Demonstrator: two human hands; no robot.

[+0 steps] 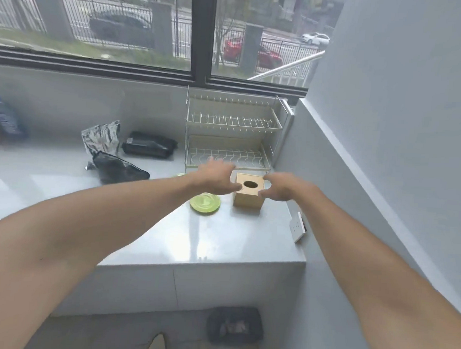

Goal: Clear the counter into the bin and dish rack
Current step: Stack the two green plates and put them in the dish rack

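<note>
Beside wooden box [248, 191], both hands' fingers [236, 186].

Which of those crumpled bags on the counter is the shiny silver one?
The silver bag standing farthest left; the two black bags in front of and right of it are dark and lie flat.

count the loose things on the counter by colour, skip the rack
green: 1, plate
tan: 1, wooden tissue box
black: 2, black packet and black bag
silver: 1, foil bag
blue: 1, blurred blue bag at the far left
total: 6
</note>
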